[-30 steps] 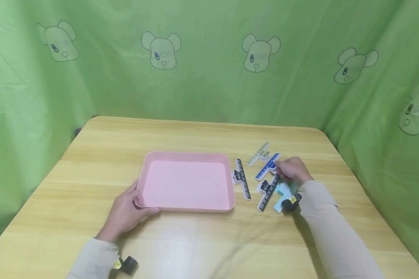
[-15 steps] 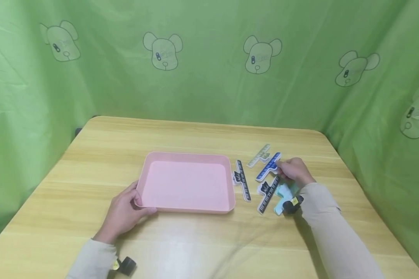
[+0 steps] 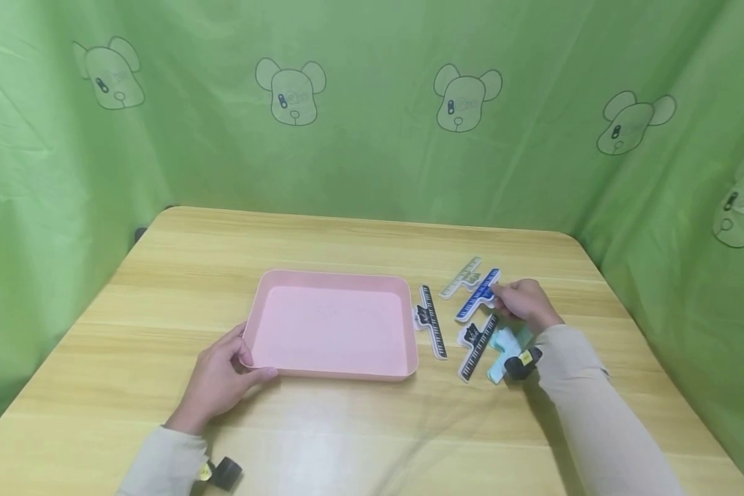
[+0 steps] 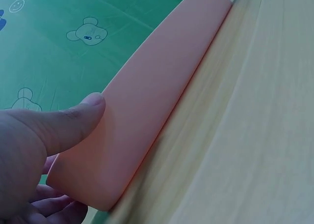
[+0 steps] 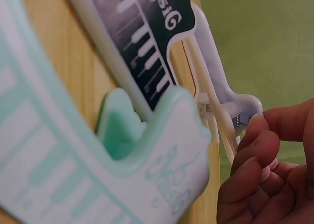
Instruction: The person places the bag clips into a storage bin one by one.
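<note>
My left hand [image 3: 220, 379] grips the near left corner of a shallow pink tray [image 3: 331, 331]. Its thumb lies on the tray's outer front wall in the left wrist view, other fingers round the corner. To the tray's right, my right hand [image 3: 523, 302] pinches the handle of a blue sheet-music clip [image 3: 477, 297] with a piano-key print. Around it lie a beige clip [image 3: 460, 278], two black clips, one by the tray [image 3: 432, 324] and one nearer [image 3: 479, 350], and a mint clip [image 3: 503, 353] partly hidden by the wrist camera.
The wooden table [image 3: 322, 441] has rounded far corners. Green curtains [image 3: 372, 165] printed with bear heads stand behind it and at both sides. A black wrist camera [image 3: 228, 474] sits on the left sleeve, another [image 3: 522, 364] on the right.
The blue clip and my right hand have shifted very slightly away and to the right, against the other clips. The left hand and tray stay in place.
</note>
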`<state>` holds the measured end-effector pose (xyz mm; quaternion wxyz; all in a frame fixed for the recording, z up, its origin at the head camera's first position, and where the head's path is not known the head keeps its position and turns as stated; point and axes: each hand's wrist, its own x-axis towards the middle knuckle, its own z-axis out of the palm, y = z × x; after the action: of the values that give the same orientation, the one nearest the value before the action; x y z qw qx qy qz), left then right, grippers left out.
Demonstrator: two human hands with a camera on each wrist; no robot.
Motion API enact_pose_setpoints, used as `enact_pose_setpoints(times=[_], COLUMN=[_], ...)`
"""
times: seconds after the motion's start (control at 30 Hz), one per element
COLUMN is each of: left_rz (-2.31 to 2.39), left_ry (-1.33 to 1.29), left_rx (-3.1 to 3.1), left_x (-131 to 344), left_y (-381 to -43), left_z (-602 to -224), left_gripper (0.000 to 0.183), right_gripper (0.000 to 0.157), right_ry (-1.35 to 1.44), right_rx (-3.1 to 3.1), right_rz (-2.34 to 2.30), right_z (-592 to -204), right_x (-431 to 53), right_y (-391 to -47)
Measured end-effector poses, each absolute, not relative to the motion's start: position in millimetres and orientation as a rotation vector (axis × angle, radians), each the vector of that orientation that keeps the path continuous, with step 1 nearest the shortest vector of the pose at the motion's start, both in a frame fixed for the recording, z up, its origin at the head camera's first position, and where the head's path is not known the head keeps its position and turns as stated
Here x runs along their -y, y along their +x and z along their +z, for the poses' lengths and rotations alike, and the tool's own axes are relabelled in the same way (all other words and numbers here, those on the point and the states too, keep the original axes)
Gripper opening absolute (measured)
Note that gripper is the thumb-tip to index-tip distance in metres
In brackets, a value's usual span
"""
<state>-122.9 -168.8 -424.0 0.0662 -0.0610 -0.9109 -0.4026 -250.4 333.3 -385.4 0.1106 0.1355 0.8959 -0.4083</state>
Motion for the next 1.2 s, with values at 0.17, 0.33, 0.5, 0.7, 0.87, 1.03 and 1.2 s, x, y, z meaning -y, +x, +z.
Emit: enact_pose_setpoints(times=[0.17, 0.33, 0.5, 0.7, 0.87, 1.03, 1.2], left_rz=[-1.228, -1.245, -1.252, -1.210, -1.189, -1.194, -1.183], left_ry=[-0.184, -0.163, -0.136, -0.216, -0.259, -0.261, -0.260], left_rx=[2.744, 2.764, 2.793, 2.813, 2.810, 2.806, 2.810], left_x=[169.5, 169.8, 170.2, 169.8, 169.6, 169.6, 169.7], left_y=[-123.9, -124.6, -124.3, -122.8, -122.6, -122.6, -122.4], left_z=[-424.3, -423.0, -419.8, -419.8, -421.8, -422.5, -422.9], left_gripper=[0.046, 0.045, 0.073, 0.085, 0.082, 0.080, 0.079], right_gripper=[0.038, 0.038, 0.038, 0.036, 0.034, 0.036, 0.038], right_ry=[0.393, 0.391, 0.390, 0.369, 0.352, 0.339, 0.323], right_rx=[-2.629, -2.622, -2.620, -2.622, -2.617, -2.599, -2.601], right_rz=[-1.216, -1.230, -1.221, -1.222, -1.244, -1.271, -1.246], right_z=[-383.6, -381.6, -379.5, -374.2, -371.7, -372.2, -373.5], right_x=[-332.3, -331.1, -330.9, -329.2, -328.5, -328.5, -330.1], right_y=[-249.9, -249.2, -249.4, -247.0, -246.7, -247.9, -249.2])
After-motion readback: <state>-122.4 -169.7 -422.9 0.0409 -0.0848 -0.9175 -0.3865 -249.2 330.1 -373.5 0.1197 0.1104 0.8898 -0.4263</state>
